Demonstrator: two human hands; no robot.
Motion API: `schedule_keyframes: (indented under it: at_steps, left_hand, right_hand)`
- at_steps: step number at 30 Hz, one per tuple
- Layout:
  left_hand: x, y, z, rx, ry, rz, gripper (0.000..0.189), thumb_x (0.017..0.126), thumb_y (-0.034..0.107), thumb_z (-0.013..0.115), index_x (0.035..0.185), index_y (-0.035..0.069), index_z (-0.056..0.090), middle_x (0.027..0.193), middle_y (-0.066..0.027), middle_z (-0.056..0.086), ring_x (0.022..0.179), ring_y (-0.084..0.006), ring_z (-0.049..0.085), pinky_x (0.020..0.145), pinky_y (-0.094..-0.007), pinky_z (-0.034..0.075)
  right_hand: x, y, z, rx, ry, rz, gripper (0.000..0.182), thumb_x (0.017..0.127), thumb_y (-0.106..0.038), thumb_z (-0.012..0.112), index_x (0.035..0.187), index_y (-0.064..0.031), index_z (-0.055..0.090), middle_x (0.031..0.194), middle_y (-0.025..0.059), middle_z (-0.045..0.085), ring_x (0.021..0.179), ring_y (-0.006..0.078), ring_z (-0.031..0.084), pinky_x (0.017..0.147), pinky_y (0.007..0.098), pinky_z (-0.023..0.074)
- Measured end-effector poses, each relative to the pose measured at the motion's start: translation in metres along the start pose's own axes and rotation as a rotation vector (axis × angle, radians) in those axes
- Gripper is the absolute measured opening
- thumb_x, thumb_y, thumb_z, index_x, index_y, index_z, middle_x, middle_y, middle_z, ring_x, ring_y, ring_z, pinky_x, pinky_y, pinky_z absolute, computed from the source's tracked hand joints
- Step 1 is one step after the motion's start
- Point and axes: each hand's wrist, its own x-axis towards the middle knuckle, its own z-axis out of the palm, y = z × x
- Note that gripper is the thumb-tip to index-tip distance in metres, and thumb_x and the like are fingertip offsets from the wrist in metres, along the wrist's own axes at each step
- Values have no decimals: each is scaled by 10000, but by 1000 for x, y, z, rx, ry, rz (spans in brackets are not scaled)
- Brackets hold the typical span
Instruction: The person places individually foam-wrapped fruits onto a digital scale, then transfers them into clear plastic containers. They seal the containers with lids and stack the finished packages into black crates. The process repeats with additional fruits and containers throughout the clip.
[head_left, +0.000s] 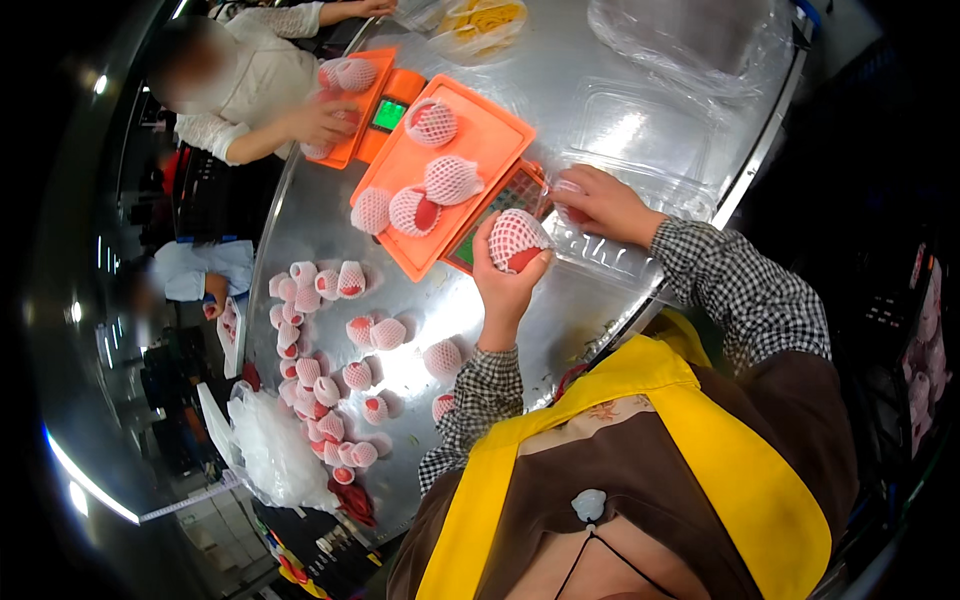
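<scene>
My left hand (506, 289) is closed around a red round fruit in a white foam net (517, 240), held beside the orange scale's near edge. My right hand (604, 202) grips another red fruit (574, 206) at the left side of a clear plastic clamshell container (637, 187). The container's plastic partly covers that fruit. On the orange tray of the scale (480, 135) rest several netted fruits (450, 180). The scale's keypad and green display (469, 247) lie partly behind my left hand.
Many netted fruits (307, 375) spread over the metal table (420, 300) at left. A co-worker's hand (322, 124) is over a second orange scale (367, 112). Plastic bags lie at the lower left (277, 450) and upper right (697, 45); yellow items (484, 19) sit in another bag.
</scene>
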Motion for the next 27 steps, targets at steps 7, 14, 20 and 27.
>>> schedule_keyframes:
  at_steps: [7, 14, 20, 27]
  left_hand:
    - [1, -3, 14, 30, -32, -53, 745, 662, 96, 831, 1302, 8, 460, 1173, -106, 552, 1029, -201, 580, 879, -325, 507]
    - [18, 13, 68, 375, -289, 441, 754, 588, 115, 816, 1266, 15, 504, 1203, -173, 524, 1104, -367, 531, 953, -412, 459]
    - [9, 7, 116, 446, -495, 492, 880, 566, 100, 813, 1358, 43, 435, 1251, -177, 491, 1148, -378, 496, 949, -434, 457]
    - [24, -4, 69, 471, -338, 457, 764, 675, 195, 856, 1299, -18, 471, 1234, -186, 528, 1159, -353, 495, 1021, -440, 383]
  right_hand:
    - [-20, 0, -39, -185, -15, 244, 758, 739, -314, 792, 1404, -177, 455, 1503, 118, 355, 1418, 314, 275, 1157, 474, 238]
    - [-90, -5, -88, 186, 274, 617, 468, 832, -248, 733, 1230, -51, 584, 1286, 153, 552, 1173, 296, 536, 979, 372, 447]
    - [-96, -19, -54, 957, 19, 806, 783, 881, -359, 701, 1453, -6, 300, 1264, 208, 555, 1056, 224, 617, 880, 334, 503]
    - [-81, -18, -32, 1117, -57, 869, 653, 903, -356, 665, 1339, 38, 382, 1117, 137, 593, 951, 163, 620, 752, 275, 536]
